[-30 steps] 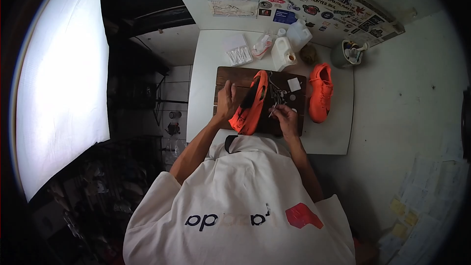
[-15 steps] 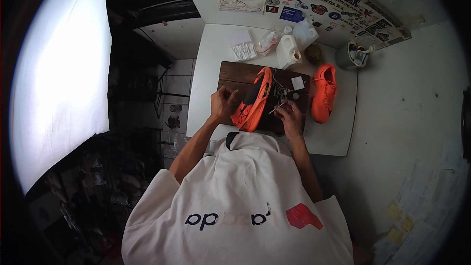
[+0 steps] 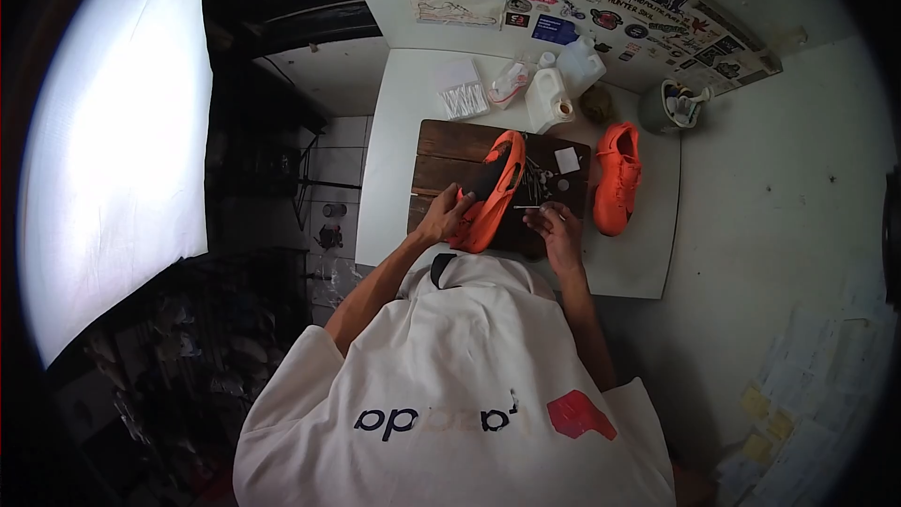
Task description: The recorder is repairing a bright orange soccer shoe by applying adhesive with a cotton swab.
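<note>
An orange shoe (image 3: 486, 225) lies tilted on its side on a dark wooden board (image 3: 446, 145), its black part facing left. My left hand (image 3: 445, 216) grips its left edge with the thumb over it. Right of the shoe, my right hand (image 3: 560, 233) pinches a thin white cotton swab (image 3: 526, 207) that points left, its tip close to the shoe. Several loose swabs (image 3: 539, 180) are scattered on the board beyond that hand. Near them are a white square pad (image 3: 568, 161) and a small round disc (image 3: 563, 185).
A second orange shoe (image 3: 618, 180) stands on the white table (image 3: 394, 113) right of the board. Along the back are a pack of cotton swabs (image 3: 464, 101), a plastic bag (image 3: 509, 84), a cream jug (image 3: 548, 101), a translucent jug (image 3: 582, 66) and a bucket of tools (image 3: 663, 113).
My left hand has moved right, from beside the shoe onto its edge, and closed on it. The swab in my right hand has swung from slanted to nearly level.
</note>
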`<state>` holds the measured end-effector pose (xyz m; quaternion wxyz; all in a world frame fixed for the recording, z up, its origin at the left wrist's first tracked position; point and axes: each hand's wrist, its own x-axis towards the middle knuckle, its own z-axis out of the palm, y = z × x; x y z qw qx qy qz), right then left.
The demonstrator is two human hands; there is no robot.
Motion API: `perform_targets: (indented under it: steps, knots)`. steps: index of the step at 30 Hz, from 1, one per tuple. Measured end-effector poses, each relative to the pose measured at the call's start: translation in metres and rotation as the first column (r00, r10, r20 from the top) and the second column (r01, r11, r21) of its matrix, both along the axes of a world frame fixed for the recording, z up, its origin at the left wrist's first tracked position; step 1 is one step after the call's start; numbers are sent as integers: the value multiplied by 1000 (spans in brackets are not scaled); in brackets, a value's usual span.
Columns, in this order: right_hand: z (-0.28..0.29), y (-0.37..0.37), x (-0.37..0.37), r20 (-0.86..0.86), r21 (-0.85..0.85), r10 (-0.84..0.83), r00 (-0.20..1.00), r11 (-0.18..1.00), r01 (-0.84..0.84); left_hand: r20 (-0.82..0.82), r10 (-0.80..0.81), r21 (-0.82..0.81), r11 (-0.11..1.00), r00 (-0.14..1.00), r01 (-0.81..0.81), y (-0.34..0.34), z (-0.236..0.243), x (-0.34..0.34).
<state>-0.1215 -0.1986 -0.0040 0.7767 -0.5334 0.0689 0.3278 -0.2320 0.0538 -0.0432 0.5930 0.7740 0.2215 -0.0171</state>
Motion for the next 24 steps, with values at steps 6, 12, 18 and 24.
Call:
perform_targets:
  steps: [6,12,18,24]
  knots:
    - [3,-9,2,-18,14,-63,998,998,63,63,-24,124,992,998,16,-4,50,13]
    - [6,-6,4,-38,25,-77,996,997,78,130,79,19,996,988,-83,2,54,10]
    - [-4,-1,11,10,130,-106,994,986,104,6,228,-374,904,974,-209,-7,22,4]
    - [-9,2,14,117,25,-69,991,997,66,-111,282,-528,795,953,-297,-17,13,-1]
